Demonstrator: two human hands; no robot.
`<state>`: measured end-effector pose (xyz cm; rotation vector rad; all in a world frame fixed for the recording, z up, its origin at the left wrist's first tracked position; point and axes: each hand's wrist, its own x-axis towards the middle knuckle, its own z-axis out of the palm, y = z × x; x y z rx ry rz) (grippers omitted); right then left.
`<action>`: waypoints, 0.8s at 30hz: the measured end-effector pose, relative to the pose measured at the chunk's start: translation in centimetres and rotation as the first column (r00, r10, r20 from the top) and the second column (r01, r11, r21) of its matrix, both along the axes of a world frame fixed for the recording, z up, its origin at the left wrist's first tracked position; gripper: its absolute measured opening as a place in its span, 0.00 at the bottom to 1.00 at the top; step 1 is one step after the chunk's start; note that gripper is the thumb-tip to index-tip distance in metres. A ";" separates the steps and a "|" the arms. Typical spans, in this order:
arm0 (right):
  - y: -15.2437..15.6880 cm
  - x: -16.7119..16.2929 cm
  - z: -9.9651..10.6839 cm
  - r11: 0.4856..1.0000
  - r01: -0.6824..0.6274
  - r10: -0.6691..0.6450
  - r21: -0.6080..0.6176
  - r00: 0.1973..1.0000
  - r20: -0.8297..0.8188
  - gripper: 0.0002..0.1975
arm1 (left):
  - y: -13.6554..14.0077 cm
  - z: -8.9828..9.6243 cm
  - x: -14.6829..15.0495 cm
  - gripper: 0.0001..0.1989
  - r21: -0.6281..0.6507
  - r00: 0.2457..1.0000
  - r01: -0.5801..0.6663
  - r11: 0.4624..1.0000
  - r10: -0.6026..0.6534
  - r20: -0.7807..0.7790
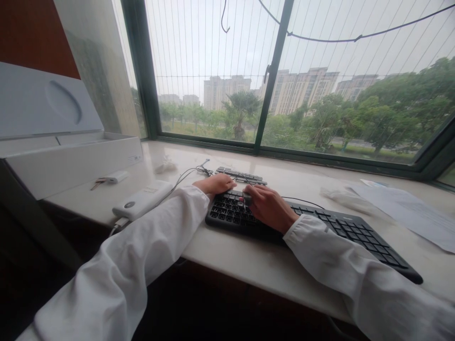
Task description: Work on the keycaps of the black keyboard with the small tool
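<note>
A black keyboard (341, 227) lies aslant on the windowsill counter; many keycaps are off its left part, baring the switch sockets. My left hand (216, 183) is at its far left corner, fingers closed against the back edge and partly hidden. Over the bared sockets, my right hand (268, 204) is closed around a small dark object (247, 199), too blurred to name for sure. Loose black keycaps (241, 175) stand in rows just behind the keyboard. Both forearms are in white sleeves.
Left of my arm lie a white power bank (142, 201) with a cable plugged in, keys with a white fob (111, 178), and an open white box (78, 163). Papers (408, 208) and clear plastic (350, 199) lie right. A barred window (213, 57) closes the back.
</note>
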<state>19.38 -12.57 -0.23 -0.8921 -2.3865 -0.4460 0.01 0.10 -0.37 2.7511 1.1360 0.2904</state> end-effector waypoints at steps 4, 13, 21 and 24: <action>0.3 0.5 0.1 0.997 -0.032 0.020 -0.074 0.987 -0.157 0.10 | -0.1 0.0 0.0 0.22 -0.008 1.000 -0.003 1.000 0.003 0.007; 0.2 0.3 0.1 0.976 -0.128 0.101 -0.177 0.983 -0.155 0.16 | 0.1 -0.1 0.1 0.21 -0.004 1.000 -0.006 1.000 0.006 0.005; 0.4 0.1 -0.1 0.976 -0.134 0.114 -0.172 0.985 -0.127 0.14 | -0.1 0.1 0.0 0.21 -0.007 1.000 0.001 1.000 -0.001 0.001; 0.2 -0.1 -0.1 0.984 -0.130 0.126 -0.124 0.991 -0.037 0.12 | -0.2 0.1 0.0 0.21 -0.008 1.000 0.003 1.000 -0.003 0.006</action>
